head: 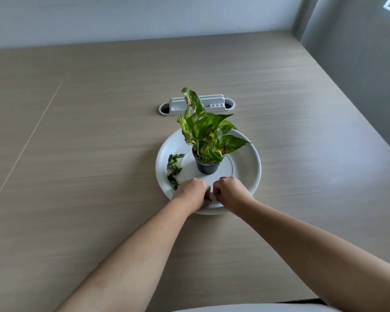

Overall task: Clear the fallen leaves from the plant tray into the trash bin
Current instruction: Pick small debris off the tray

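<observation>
Head view shows a round white tray (245, 167) on the wooden table (77, 154); at the tray's centre stands a potted plant (206, 140) in a black pot, and fallen leaves (173, 168) lie along its left inner rim. Both hands curl over the tray's near rim, knuckles almost touching; the left hand (193, 192) pinches a dark leaf scrap, the right hand (231, 190) has its fingers bunched, holding what I cannot tell.

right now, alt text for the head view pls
Two bare hands, left hand and right hand, curl together at the near rim of a round white plastic tray holding a small black potted plant, with torn green leaf scraps on its left side.
</observation>
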Demonstrator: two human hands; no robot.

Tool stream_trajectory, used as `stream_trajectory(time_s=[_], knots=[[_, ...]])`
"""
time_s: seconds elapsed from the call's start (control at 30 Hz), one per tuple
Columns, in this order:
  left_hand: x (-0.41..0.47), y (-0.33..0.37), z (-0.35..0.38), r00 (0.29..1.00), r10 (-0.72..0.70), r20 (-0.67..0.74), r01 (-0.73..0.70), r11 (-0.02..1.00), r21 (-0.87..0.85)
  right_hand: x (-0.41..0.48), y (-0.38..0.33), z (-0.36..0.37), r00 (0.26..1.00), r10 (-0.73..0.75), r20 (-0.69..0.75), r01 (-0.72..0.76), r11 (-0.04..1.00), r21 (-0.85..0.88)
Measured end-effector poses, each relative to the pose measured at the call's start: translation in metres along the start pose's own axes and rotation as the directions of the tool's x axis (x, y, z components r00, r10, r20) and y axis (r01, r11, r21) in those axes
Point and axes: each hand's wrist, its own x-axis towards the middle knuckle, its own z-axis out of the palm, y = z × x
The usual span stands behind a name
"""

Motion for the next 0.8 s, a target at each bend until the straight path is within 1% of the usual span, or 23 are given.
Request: stream_trajectory(time_s=[0.07,0.1,0.17,0.27,0.37,0.47,0.57,0.7,0.8], knots=[[0.000,-0.001,0.000,1.000,-0.007,-0.005,0.007,1.000,-0.017,0.000,0.001,0.000,0.997,0.075,-0.013,-0.073,0.993,0.093],[0.001,-0.003,0.001,1.000,-0.015,-0.015,0.015,0.998,-0.057,-0.001,0.002,0.000,0.992,0.120,-0.023,-0.115,0.980,0.162],[0.000,-0.009,0.002,0.997,-0.052,-0.050,0.040,0.978,-0.205,-0.002,0.005,-0.004,0.980,0.192,-0.053,-0.167,0.939,0.302],[-0.004,-0.021,0.001,0.988,-0.118,-0.100,0.065,0.902,-0.427,-0.004,0.008,-0.013,0.964,0.257,-0.073,-0.196,0.865,0.462],[-0.007,-0.027,-0.004,0.979,-0.166,-0.116,0.071,0.819,-0.570,-0.008,0.010,-0.019,0.946,0.317,-0.064,-0.222,0.781,0.584],[-0.008,-0.028,-0.008,0.973,-0.206,-0.106,0.074,0.710,-0.700,-0.014,0.012,-0.024,0.927,0.369,-0.065,-0.233,0.703,0.672],[-0.008,-0.020,-0.007,0.977,-0.192,-0.090,0.059,0.654,-0.755,-0.024,0.018,-0.031,0.903,0.420,-0.087,-0.238,0.660,0.713],[-0.003,0.011,-0.004,0.989,-0.133,-0.064,0.035,0.632,-0.774,-0.046,0.039,-0.043,0.861,0.491,-0.133,-0.242,0.626,0.741],[0.003,0.052,0.002,0.998,-0.054,-0.040,0.003,0.626,-0.779,-0.073,0.066,-0.049,0.821,0.552,-0.148,-0.263,0.595,0.760]])
